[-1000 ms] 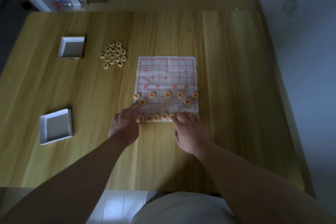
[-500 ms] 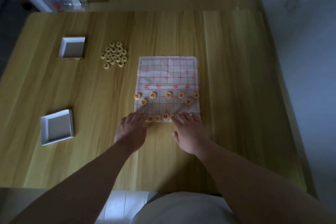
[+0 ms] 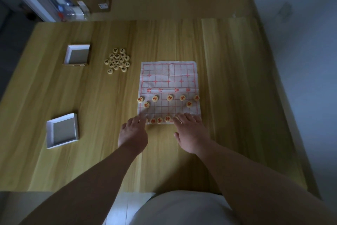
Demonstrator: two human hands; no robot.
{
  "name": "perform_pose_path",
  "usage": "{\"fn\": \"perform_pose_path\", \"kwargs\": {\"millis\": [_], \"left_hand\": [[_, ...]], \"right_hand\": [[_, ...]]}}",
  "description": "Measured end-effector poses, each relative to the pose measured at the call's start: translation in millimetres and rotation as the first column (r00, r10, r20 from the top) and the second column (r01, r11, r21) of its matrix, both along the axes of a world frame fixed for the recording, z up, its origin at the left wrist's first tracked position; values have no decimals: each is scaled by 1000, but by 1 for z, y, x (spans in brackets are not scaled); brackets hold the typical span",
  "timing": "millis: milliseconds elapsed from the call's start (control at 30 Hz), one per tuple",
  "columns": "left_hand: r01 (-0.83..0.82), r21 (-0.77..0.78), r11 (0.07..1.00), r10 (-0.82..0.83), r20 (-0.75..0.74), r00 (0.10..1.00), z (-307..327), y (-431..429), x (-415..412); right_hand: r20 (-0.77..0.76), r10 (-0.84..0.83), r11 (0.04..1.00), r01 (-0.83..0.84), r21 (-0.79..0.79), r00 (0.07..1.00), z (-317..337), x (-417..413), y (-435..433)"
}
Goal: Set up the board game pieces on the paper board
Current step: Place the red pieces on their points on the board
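Note:
A white paper board (image 3: 168, 77) with a red grid lies on the wooden table. Round pale pieces with red characters stand on its near half: a row of several (image 3: 170, 98), two more (image 3: 146, 104) just below, and a few along the near edge (image 3: 159, 120). My left hand (image 3: 134, 131) lies flat, fingertips on the board's near left corner. My right hand (image 3: 191, 129) rests palm down over the near right edge and hides any pieces under it. Neither hand visibly holds a piece.
A heap of black-lettered pieces (image 3: 117, 60) lies left of the board's far end. Two shallow white box halves sit at the left, one far (image 3: 77, 55) and one near (image 3: 62, 130). A wall runs along the right; cartons stand beyond the table.
My left hand has slid right and toward me, from the left-edge pieces to the board's near left corner. The right hand has stayed put.

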State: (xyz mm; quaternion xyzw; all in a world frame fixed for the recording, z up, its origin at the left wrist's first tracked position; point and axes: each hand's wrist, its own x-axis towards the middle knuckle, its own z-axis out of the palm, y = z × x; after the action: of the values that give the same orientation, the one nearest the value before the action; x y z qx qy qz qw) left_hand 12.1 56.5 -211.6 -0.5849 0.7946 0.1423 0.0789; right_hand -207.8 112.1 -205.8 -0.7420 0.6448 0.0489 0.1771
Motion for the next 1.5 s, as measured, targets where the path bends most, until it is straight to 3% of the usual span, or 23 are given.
{"fn": "perform_pose_path", "kwargs": {"millis": [467,733,833,967,1167,1500], "left_hand": [[110,9,994,-110,75,991,10,10,29],[206,60,977,-210,69,975,20,7,34],[228,8,974,-227,-52,973,43,-6,4],[266,-71,961,-275,-181,944,94,-18,-45],[312,-232,921,-373,-302,877,178,-1,-102],[179,-381,907,-353,-456,817,289,147,-239]], "right_hand": [[-83,-27,999,30,32,996,12,25,19],[17,-232,973,231,20,973,29,36,32],[166,-396,904,415,-100,903,47,21,30],[420,-540,695,668,-266,729,84,-14,31],[636,-496,556,779,-289,591,162,-94,60],[627,-282,641,629,-440,727,266,-261,208]]}}
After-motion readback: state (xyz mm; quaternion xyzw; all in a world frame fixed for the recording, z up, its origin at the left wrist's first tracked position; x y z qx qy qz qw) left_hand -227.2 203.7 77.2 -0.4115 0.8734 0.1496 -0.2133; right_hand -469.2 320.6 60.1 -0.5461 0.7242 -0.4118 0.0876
